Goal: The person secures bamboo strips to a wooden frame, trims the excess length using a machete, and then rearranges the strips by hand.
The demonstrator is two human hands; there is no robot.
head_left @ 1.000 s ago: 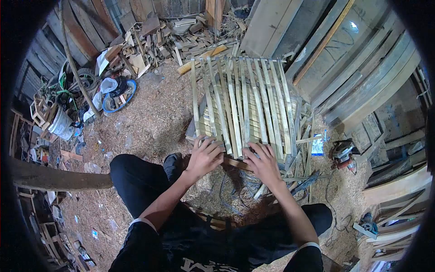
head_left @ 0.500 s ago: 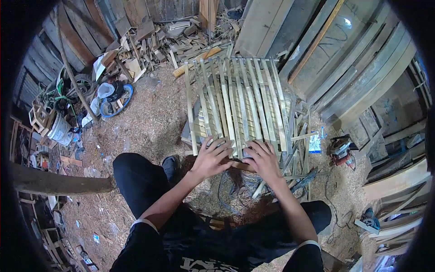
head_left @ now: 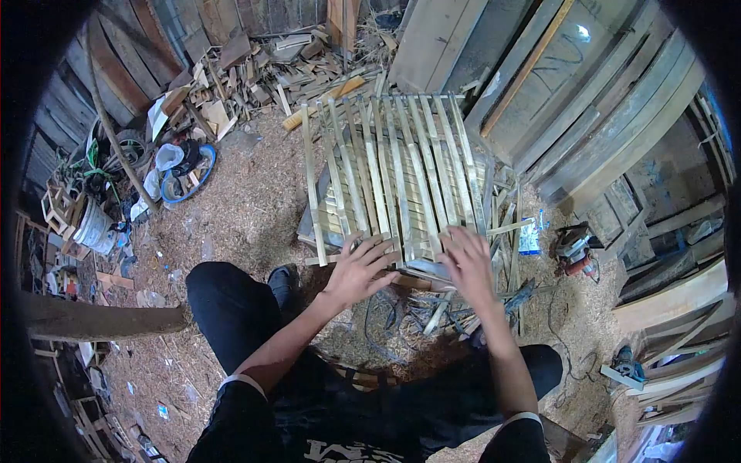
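A row of long, pale wooden slats (head_left: 418,170) lies side by side before me, pointing away and fanned slightly apart. Underneath them is a stack of similar slats, partly hidden. My left hand (head_left: 360,272) rests on the near ends left of the middle, fingers spread. Over the near ends on the right lies my right hand (head_left: 468,266), its fingers stretched forward and touching the slats. Neither hand is wrapped round a slat. The leftmost slat (head_left: 313,189) lies apart from the others, beyond my left hand.
Wood offcuts (head_left: 266,81) are heaped at the back wall. A blue basin (head_left: 202,174) and a white bucket (head_left: 96,228) stand left. On the right are a power tool (head_left: 575,251), leaning boards (head_left: 563,85) and another tool (head_left: 627,366). Sawdust covers the floor (head_left: 239,208).
My right hand has slid to the right along the near ends, widening the gap between my hands. My left hand stays nearly in place. The whole view has shifted slightly.
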